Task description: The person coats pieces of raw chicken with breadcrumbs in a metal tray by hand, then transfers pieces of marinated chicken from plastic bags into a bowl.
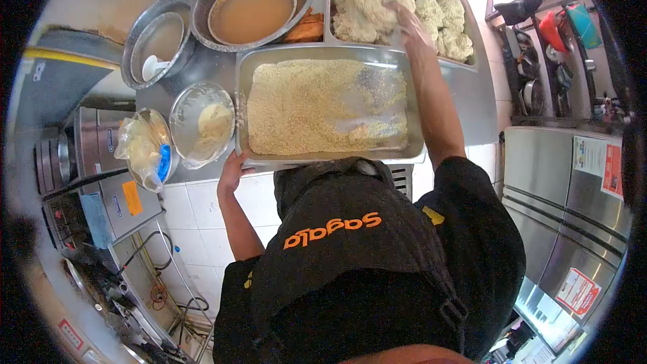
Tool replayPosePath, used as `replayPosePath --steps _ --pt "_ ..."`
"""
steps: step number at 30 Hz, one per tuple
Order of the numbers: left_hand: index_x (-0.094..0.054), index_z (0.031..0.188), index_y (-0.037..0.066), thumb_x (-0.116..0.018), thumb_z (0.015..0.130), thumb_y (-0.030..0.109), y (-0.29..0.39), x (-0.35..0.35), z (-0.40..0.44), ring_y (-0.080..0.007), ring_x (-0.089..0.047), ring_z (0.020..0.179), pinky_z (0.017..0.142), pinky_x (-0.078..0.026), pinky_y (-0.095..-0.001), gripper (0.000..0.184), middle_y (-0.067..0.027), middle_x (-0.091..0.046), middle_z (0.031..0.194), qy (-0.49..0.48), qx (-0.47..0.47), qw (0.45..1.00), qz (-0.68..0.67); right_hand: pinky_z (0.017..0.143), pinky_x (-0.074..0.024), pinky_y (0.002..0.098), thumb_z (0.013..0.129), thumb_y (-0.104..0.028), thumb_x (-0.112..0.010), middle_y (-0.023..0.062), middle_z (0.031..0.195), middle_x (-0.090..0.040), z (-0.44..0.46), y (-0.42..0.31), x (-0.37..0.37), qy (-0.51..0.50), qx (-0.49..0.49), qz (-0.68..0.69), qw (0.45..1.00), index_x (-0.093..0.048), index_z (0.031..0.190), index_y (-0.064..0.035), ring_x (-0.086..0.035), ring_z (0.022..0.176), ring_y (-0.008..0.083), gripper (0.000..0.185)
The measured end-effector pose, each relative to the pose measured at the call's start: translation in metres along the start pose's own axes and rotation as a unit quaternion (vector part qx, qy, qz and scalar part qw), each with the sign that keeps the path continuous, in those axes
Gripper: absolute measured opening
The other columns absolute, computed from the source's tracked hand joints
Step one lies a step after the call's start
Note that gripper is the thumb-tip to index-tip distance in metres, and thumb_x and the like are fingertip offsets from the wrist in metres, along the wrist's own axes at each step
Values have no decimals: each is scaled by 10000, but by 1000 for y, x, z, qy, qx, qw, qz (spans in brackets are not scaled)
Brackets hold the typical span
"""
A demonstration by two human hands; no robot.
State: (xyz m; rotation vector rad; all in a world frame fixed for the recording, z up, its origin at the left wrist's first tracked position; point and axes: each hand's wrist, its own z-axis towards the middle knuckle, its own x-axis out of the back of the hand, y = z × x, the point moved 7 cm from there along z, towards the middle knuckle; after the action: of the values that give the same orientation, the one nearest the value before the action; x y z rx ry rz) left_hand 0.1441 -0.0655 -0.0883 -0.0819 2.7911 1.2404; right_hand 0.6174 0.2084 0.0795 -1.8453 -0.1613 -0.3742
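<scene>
Touching the pale pile point(364, 7) on the left of the far tray point(329, 20), my right fingers point(404, 19) were blurred in the head view; whether they were spread, pressed together or pinching a piece, I could not tell. My left fingers point(234, 164) lay at the near left corner of the crumb tray point(323, 54), and I could not make out whether they gripped its rim. The pile sat just beyond the crumb tray, left of some rough lumps point(445, 23). Crumbs point(303, 108) covered most of the nearer tray, thinning toward its right side.

To my mind, a loose, light hold suited that rough surface best, since squeezing could have stripped it or matted the pieces together. Working from the edge of the pile seemed kinder than digging into its middle, and a firm left hold would have guarded against the crumb tray sliding.

My right forearm point(438, 104) crossed the crumb tray's right side, so a dip there could have brushed the rim. Leftward on the desk point(485, 108) stood a big bowl point(202, 27) of cloudy liquid, a smaller bowl point(137, 74) with a white scoop point(153, 67), pale powder point(214, 125) in its bowl, and a bag point(139, 147). Orange pieces point(306, 28) lay between the big bowl and the far tray, crowding that side.
</scene>
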Motion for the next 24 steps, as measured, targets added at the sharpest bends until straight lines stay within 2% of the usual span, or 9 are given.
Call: replayPosePath --steps 3,5,7,9,11,14,17,20,24 --pt "-405 1229 67 -491 877 262 7 -3 -4 -189 -547 982 724 -515 -327 412 -56 -542 1113 16 19 1000 0 881 -384 335 818 -366 -508 79 1228 -490 64 36 -28 6 19 46 999 -498 1217 -189 -493 1033 208 436" --pt "-407 1223 67 -492 875 258 -1 -1 0 -187 -550 977 721 -516 -326 406 -56 -544 1109 17 21 1000 -13 923 -362 318 839 -383 -465 64 1260 -483 73 55 -57 12 -111 163 980 -488 1234 -235 -474 1098 211 422" --pt "-419 1206 59 -483 882 287 0 -2 0 -183 -584 905 699 -514 -329 401 -70 -574 1041 26 0 1000 -11 935 -344 332 824 -444 -475 97 1231 -501 96 83 -66 31 34 -17 999 -513 1218 -194 -462 1111 231 468" --pt "-415 1207 55 -485 883 278 5 -7 -5 -182 -584 908 703 -517 -330 400 -70 -576 1036 23 0 999 -26 956 -323 347 822 -505 -444 114 1236 -495 97 77 -74 23 116 -189 975 -507 1225 -179 -441 1142 253 523" --pt "-408 1211 59 -504 870 259 5 -6 -4 -195 -566 951 723 -516 -338 407 -71 -558 1082 16 16 1000 -14 985 -299 364 831 -565 -371 115 1276 -466 78 48 -76 -14 130 -344 930 -470 1256 -188 -411 1191 277 577" --pt "-405 1211 59 -510 864 247 4 -5 -1 -205 -559 974 746 -513 -348 409 -77 -547 1108 8 27 999 -25 1020 -260 375 828 -619 -266 100 1331 -401 70 49 -73 -27 -7 -384 923 -434 1275 -175 -353 1240 289 652" --pt "-389 1228 58 -507 866 249 4 -7 -5 -210 -546 1003 761 -510 -359 426 -81 -531 1134 15 25 999 -34 1024 -262 360 859 -522 -342 98 1339 -392 89 77 -80 -11 -29 -332 943 -407 1295 -169 -349 1246 273 565" --pt "-360 1258 60 -505 868 243 -4 4 6 -212 -520 1047 764 -508 -366 454 -78 -506 1171 19 -2 1000 -17 1010 -279 358 851 -401 -418 110 1328 -388 147 116 -96 -68 88 -227 968 -412 1284 -146 -360 1232 262 502" --pt "-327 1285 63 -490 874 219 6 -7 -5 -208 -509 1047 755 -512 -364 469 -71 -490 1181 24 -12 999 -17 959 -324 362 839 -336 -441 92 1248 -440 91 64 -59 -27 154 -330 931 -456 1215 -131 -407 1166 248 429"
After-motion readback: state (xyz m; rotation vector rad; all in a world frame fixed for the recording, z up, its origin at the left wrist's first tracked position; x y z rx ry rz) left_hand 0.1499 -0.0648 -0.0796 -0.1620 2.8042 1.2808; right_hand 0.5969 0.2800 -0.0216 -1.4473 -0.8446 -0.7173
